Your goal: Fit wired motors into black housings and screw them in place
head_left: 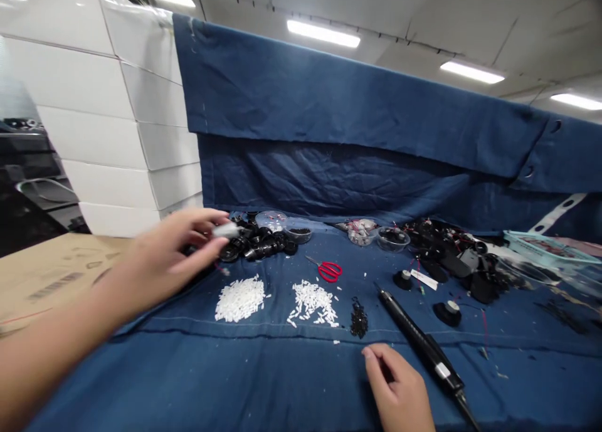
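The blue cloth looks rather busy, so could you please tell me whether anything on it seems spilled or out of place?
Slightly: one white piece lies alone on the blue cloth, off the looser white pile and near the right hand, as if strayed. The other white pile is more compact. Nothing looks clearly damaged.

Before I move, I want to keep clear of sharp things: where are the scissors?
In the head view, the red-handled scissors lie just right of centre on the blue cloth, beyond the right-hand pile of small white pieces.
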Motion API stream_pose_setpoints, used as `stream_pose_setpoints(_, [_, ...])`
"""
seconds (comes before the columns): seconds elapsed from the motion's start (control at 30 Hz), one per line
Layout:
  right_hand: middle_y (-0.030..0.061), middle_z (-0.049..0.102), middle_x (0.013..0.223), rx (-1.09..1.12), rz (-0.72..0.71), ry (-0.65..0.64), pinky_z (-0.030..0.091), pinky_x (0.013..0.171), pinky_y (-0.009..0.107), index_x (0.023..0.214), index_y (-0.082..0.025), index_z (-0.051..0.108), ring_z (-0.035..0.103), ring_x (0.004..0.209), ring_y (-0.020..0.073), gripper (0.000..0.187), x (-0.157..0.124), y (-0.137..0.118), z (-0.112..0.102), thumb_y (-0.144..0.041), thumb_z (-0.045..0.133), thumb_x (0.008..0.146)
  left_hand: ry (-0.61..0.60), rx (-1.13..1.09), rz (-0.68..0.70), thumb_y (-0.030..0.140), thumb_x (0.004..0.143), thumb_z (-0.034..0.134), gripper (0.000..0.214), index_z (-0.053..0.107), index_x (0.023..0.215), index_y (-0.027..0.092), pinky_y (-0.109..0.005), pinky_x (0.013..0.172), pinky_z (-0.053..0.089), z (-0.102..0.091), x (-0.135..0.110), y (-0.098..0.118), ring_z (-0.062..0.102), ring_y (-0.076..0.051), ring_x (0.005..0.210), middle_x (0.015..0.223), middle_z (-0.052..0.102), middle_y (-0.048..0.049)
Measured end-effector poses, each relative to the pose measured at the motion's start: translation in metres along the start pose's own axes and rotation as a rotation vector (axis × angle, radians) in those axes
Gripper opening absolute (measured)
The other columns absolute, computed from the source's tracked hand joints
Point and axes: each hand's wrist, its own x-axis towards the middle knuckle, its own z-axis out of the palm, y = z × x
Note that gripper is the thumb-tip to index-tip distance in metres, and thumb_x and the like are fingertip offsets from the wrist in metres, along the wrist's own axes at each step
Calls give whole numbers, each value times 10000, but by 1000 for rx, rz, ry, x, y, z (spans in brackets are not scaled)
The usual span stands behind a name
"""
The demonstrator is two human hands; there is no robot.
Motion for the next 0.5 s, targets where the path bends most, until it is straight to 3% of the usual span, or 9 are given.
stream_pose_setpoints(0.07, [32, 712, 713, 82, 32, -9, 550, 576, 259, 911, -208, 776, 686, 601, 196, 361, 9, -15, -4, -484, 601, 1067, -70, -62, 195, 392, 1058, 631, 320, 657, 1338, 239, -318, 934, 587, 28, 2, 24, 714, -182, 992, 1238, 728, -28])
stream_pose_setpoints(0.2, [100, 787, 1032, 294, 42, -121, 617, 785, 309, 1171, -210, 780, 750, 876, 234, 359, 55, -59, -10, -518, 696, 1009, -160, -126, 628, 209, 1114, 557, 280, 614, 1389, 213, -341, 1046, 577, 68, 16, 61, 694, -217, 1197, 1313, 728, -101])
stream_pose_setpoints(0.27, [85, 775, 1054, 440, 80, -273, 621, 687, 306, 1261, -225, 750, 728, 790, 204, 412, 88, -79, -10, -552, 655, 1028, -179, -83, 787, 147, 1115, 535, 230, 636, 1318, 183, -361, 983, 588, 82, 28, 72, 700, -231, 1146, 1295, 732, -124])
stream_pose_setpoints(0.33, [80, 766, 1028, 574, 133, -442, 612, 595, 306, 1241, -221, 760, 722, 770, 210, 450, 119, -90, -7, -596, 607, 1042, -209, -45, 867, 129, 1104, 546, 182, 674, 1222, 182, -377, 916, 582, 92, 39, 78, 705, -242, 1074, 1261, 746, -114])
stream_pose_setpoints(0.4, [45, 740, 870, 668, 176, -571, 593, 571, 286, 1132, -203, 791, 693, 702, 190, 410, 142, -91, 0, -579, 674, 1016, -240, -34, 911, 107, 1083, 571, 181, 692, 1186, 194, -372, 876, 571, 101, 46, 80, 702, -235, 1029, 1225, 758, -97])
stream_pose_setpoints(0.5, [-2, 700, 705, 773, 236, -646, 542, 552, 244, 1037, -189, 788, 632, 574, 139, 323, 151, -77, 13, -494, 823, 938, -243, -32, 932, 86, 1054, 620, 213, 693, 1207, 215, -346, 868, 564, 113, 47, 77, 707, -208, 1003, 1195, 767, -73])
